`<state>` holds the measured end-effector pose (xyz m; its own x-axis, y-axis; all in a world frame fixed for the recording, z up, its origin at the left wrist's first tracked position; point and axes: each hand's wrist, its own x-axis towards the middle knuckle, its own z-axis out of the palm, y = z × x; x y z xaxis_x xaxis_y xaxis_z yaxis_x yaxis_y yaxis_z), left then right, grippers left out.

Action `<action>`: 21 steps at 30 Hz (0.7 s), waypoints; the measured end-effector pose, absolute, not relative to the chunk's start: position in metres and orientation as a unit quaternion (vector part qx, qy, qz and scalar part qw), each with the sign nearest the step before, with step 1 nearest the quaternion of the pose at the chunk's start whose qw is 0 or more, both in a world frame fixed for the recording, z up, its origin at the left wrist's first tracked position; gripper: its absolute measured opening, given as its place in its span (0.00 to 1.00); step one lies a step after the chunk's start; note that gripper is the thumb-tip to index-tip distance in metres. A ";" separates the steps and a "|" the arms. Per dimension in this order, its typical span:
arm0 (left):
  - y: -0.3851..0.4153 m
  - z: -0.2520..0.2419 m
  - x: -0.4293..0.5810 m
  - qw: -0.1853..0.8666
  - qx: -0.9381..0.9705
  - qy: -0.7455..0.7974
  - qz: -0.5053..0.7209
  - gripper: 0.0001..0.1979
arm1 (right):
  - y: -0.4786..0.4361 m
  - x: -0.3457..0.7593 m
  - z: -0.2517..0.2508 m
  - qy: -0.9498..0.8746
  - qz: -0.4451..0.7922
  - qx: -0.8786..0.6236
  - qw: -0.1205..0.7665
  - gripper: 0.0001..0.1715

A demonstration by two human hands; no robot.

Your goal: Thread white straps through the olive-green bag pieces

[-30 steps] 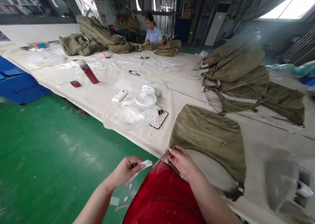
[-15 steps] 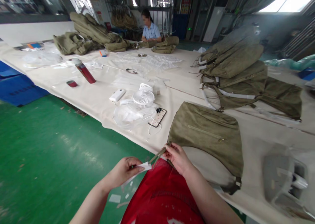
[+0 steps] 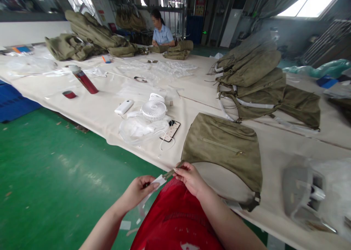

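Observation:
My left hand (image 3: 138, 193) is closed on a white wrapping sleeve (image 3: 160, 181), pinched between thumb and fingers, with a loose tail hanging below. An olive strap (image 3: 168, 174) runs from the sleeve's upper end to my right hand (image 3: 189, 177), which pinches it. The strap's end at the sleeve looks tucked into the opening, though fingers cover part of it. Just beyond my right hand, an olive bag (image 3: 219, 136) with a zipper lies flat on the table (image 3: 109, 118). Both hands are in front of the table edge, above a red apron (image 3: 178, 213).
A phone (image 3: 170, 131), a white fan (image 3: 153, 110) and a power bank (image 3: 124, 107) lie beyond the hands. A red flask (image 3: 86, 81) stands farther left. Olive bags (image 3: 255, 85) are piled at right, near a grey container (image 3: 301, 191). A co-worker (image 3: 162, 34) sits at the far side.
My hands have drawn closer together, and less strap shows between the sleeve and my right hand. The whole scene has shifted slightly left in view.

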<state>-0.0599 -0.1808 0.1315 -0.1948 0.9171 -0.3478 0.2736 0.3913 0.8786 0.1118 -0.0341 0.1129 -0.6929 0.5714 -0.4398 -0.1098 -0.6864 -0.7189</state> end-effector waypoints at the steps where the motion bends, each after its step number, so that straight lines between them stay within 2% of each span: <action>1: -0.179 0.130 -0.058 0.466 0.422 0.692 0.355 0.20 | -0.036 0.111 0.111 -0.349 0.851 -0.341 0.193 0.18; 9: -0.162 0.130 -0.046 0.433 0.482 0.690 0.323 0.15 | -0.055 0.106 0.103 -0.382 0.831 -0.388 0.112 0.21; 16: -0.163 0.134 -0.054 0.363 0.539 0.712 0.266 0.19 | -0.048 0.113 0.110 -0.359 0.828 -0.408 0.141 0.24; 21: -0.159 0.133 -0.052 0.275 0.562 0.730 0.275 0.16 | -0.055 0.109 0.111 -0.360 0.834 -0.400 0.122 0.25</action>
<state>-0.0519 -0.1595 0.1328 -0.2180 0.9715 -0.0935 0.6692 0.2186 0.7102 0.1094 -0.0555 0.1114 -0.6495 0.4922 -0.5796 0.0841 -0.7110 -0.6981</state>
